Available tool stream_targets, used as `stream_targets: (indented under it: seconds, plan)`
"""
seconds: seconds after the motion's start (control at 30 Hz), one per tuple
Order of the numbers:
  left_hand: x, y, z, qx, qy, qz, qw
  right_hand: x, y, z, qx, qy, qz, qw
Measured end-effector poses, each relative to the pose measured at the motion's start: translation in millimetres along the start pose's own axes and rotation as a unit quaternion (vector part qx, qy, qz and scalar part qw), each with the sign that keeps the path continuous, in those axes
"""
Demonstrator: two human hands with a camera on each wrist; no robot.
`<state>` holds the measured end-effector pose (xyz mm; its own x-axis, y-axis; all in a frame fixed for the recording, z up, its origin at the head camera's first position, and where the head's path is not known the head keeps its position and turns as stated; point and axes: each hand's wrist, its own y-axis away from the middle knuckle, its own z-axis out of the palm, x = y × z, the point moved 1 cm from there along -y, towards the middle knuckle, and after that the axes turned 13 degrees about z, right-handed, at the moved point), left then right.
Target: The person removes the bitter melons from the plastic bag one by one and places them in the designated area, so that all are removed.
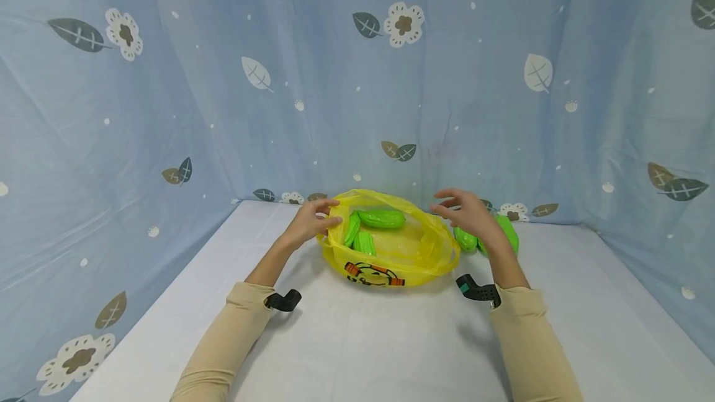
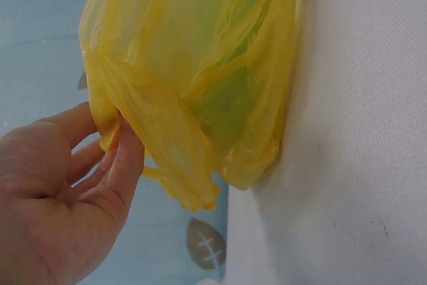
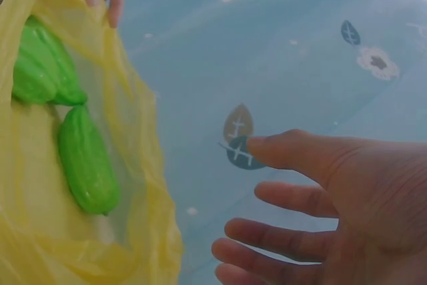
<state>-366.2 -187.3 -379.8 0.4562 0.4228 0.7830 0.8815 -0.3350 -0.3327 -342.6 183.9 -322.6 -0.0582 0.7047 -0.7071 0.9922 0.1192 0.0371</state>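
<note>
A yellow plastic bag (image 1: pixel 416 276) stands on the table with its mouth spread wide and a printed cartoon on its front. My left hand (image 1: pixel 308 223) pinches the bag's left rim between thumb and fingers; in the left wrist view the thin film (image 2: pixel 107 108) passes between them. Inside lie a glossy green cucumber-like vegetable (image 1: pixel 382 219) and ribbed green pieces (image 1: pixel 364 243). Just off the right rim, my right hand (image 1: pixel 468 211) holds nothing, its fingers spread and slightly bent. Behind that hand, more green vegetables (image 1: pixel 465 239) are partly hidden.
A white-covered table (image 1: pixel 357 340) lies under everything. Blue curtains (image 1: pixel 313 123) printed with leaves and flowers hang close behind the bag and along both sides. Each wrist carries a black camera mount (image 1: pixel 477 290).
</note>
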Motion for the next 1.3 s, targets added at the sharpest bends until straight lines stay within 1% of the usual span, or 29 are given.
stream_targets:
  seconds: [0.17,0.5,0.63,0.77,0.87,1.03,1.3]
  plan:
    - [2.0,0.0,0.0,-0.002,0.0,-0.001,1.0,-2.5,1.8,3.5,-0.007,0.005,0.001,1.0]
    - [5.3,-0.2,0.0,-0.004,0.001,-0.003,1.0,-5.5,1.2,9.7,-0.009,0.02,0.009,0.9997]
    - [6.1,-0.3,-0.5,-0.004,0.002,-0.002,1.0,-6.9,1.2,11.8,-0.009,0.021,0.006,0.9997]
    - [5.2,0.3,-0.8,-0.004,0.006,-0.008,0.9999,-7.7,1.0,15.0,-0.011,0.025,0.002,0.9996]
    - [4.1,0.7,-0.9,-0.004,0.006,-0.012,0.9999,-7.5,1.2,17.1,-0.015,0.022,-0.002,0.9996]
    - [3.1,0.0,-0.5,-0.003,0.006,-0.008,0.9999,-6.9,1.3,20.2,-0.02,0.017,-0.012,0.9996]
    - [2.9,1.0,-1.1,-0.008,0.004,-0.005,0.9999,-10.2,-0.6,28.5,-0.032,0.01,-0.007,0.9994]
